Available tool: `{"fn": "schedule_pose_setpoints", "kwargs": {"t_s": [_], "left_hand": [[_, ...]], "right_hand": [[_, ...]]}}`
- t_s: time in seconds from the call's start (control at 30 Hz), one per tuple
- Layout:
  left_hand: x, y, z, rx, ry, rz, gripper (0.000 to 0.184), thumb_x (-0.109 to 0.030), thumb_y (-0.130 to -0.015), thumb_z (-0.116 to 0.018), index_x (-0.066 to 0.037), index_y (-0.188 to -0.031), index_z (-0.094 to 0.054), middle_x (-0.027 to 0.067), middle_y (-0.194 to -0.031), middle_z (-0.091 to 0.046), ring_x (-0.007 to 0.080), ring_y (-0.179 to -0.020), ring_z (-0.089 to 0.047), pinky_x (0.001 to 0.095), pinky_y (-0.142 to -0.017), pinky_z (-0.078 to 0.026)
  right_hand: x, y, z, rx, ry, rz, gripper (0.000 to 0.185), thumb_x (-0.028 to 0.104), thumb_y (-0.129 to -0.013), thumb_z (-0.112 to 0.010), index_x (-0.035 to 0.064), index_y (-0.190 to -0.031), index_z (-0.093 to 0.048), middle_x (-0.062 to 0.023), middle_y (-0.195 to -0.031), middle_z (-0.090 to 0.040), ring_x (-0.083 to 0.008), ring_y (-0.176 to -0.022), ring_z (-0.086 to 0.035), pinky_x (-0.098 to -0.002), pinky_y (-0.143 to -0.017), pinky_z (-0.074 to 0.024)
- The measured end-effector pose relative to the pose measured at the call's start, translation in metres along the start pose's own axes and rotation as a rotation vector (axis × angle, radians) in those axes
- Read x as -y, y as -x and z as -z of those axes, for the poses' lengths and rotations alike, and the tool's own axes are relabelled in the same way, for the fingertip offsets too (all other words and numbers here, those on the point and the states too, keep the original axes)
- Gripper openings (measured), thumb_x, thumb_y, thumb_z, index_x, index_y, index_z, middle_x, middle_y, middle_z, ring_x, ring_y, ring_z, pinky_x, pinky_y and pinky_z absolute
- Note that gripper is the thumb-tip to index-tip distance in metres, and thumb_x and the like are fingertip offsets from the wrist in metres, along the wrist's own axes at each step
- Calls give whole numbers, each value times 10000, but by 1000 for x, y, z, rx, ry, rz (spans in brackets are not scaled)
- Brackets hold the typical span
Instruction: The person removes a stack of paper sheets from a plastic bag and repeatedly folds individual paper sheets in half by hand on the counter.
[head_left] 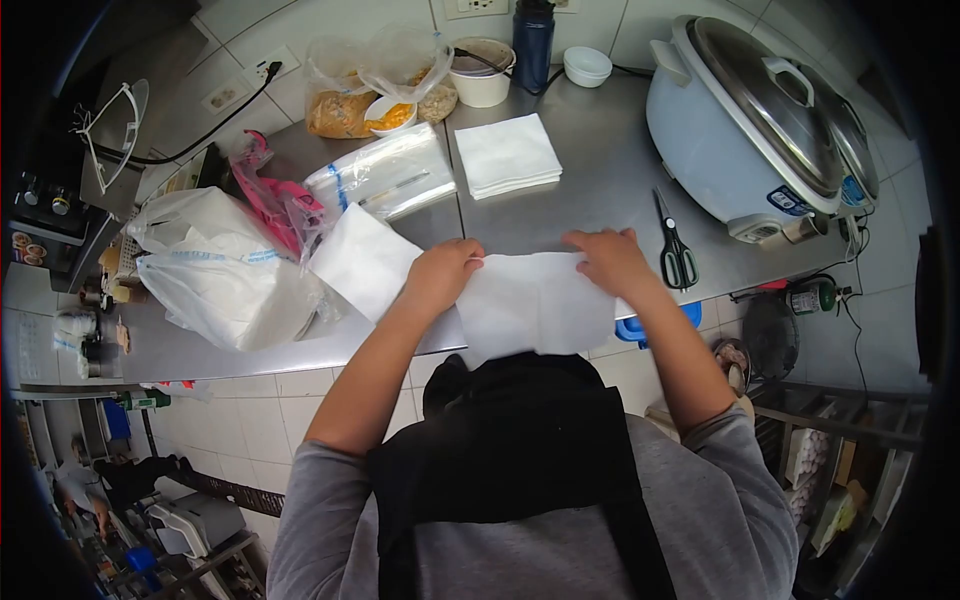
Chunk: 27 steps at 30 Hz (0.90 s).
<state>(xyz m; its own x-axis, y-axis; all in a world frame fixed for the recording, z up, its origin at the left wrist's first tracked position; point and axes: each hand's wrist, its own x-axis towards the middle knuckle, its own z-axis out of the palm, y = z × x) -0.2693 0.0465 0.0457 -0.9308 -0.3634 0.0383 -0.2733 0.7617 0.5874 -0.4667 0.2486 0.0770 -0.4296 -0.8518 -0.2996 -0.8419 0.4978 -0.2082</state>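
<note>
Our left hand [446,274] pinches the upper left corner of a thin white sheet [535,308], while our right hand [612,264] is half-curled at its upper right; we cannot tell whether that one grips. The sheet spans the bench's [600,170] front edge, before our black apron [500,440]. Beyond it we see a folded white stack [508,157]; green-and-black scissors [676,250] lie right, near a rice cooker [720,125].
</note>
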Motion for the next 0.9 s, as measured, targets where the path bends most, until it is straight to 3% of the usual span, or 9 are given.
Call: {"fn": "schedule_pose_setpoints", "kwargs": {"t_s": [0.03,0.1,0.17,0.27,0.33,0.4,0.57,0.83,0.9], "left_hand": [[6,-5,-11,0,2,-4,107,-148,-876,-658,-79,-957,-649,121,-883,-667,314,-817,-643,416,-729,-503],[11,-14,-26,-116,-89,28,130,-114,-850,-667,-83,-974,-647,111,-964,-659,329,-887,-633,424,-756,-503],[5,-10,-21,-225,-98,-67,157,-94,-839,-674,-80,-991,-637,117,-998,-644,335,-919,-619,423,-775,-500],[4,14,5,-349,-175,-132,237,-74,-803,-710,-68,-1019,-612,130,-1041,-613,345,-966,-593,418,-809,-491],[13,36,25,-367,-243,-99,289,-75,-778,-737,-58,-1030,-598,137,-1051,-597,348,-981,-581,414,-824,-485],[22,56,41,-296,-304,139,336,-106,-735,-784,-45,-1002,-590,140,-1044,-582,344,-971,-575,408,-842,-478],[37,81,45,-330,-283,229,351,-121,-721,-806,-32,-987,-594,141,-1009,-589,338,-941,-590,402,-828,-489],[55,88,68,-188,311,478,226,-138,-742,-802,-9,-900,-704,172,-1140,-681,295,-896,-667,362,-796,-523],[48,90,72,-167,180,401,206,-124,-768,-786,-9,-915,-700,158,-1145,-684,267,-906,-673,352,-816,-532]], "right_hand": [[7,-5,-16,-2,2,-4,439,207,-828,-684,162,-1253,-582,-42,-1135,-668,-275,-1115,-585,-553,-933,-401],[23,-16,-58,-421,249,109,490,287,-853,-666,204,-1320,-542,-77,-1379,-527,-289,-1294,-464,-633,-1013,-315],[46,-11,-90,-297,45,237,583,422,-880,-622,257,-1416,-464,-62,-1540,-339,-324,-1420,-305,-651,-1093,-216],[48,-5,-113,-351,3,343,654,526,-883,-585,293,-1468,-407,-39,-1567,-308,-342,-1466,-209,-672,-1118,-131],[40,-13,-115,-361,8,351,673,551,-876,-582,299,-1473,-400,-30,-1577,-291,-346,-1470,-189,-680,-1115,-124],[34,-18,-111,-356,25,364,689,569,-874,-579,304,-1480,-387,-24,-1589,-265,-357,-1473,-172,-689,-1111,-116],[40,-19,-107,-318,41,342,680,574,-887,-559,305,-1485,-379,-23,-1594,-251,-358,-1473,-171,-689,-1112,-109],[60,-30,-109,-322,47,332,674,573,-896,-541,297,-1488,-374,-25,-1598,-244,-354,-1471,-184,-682,-1116,-110],[62,-30,-107,-342,34,336,661,555,-891,-561,284,-1473,-404,-32,-1587,-264,-337,-1469,-195,-676,-1118,-118]]}}
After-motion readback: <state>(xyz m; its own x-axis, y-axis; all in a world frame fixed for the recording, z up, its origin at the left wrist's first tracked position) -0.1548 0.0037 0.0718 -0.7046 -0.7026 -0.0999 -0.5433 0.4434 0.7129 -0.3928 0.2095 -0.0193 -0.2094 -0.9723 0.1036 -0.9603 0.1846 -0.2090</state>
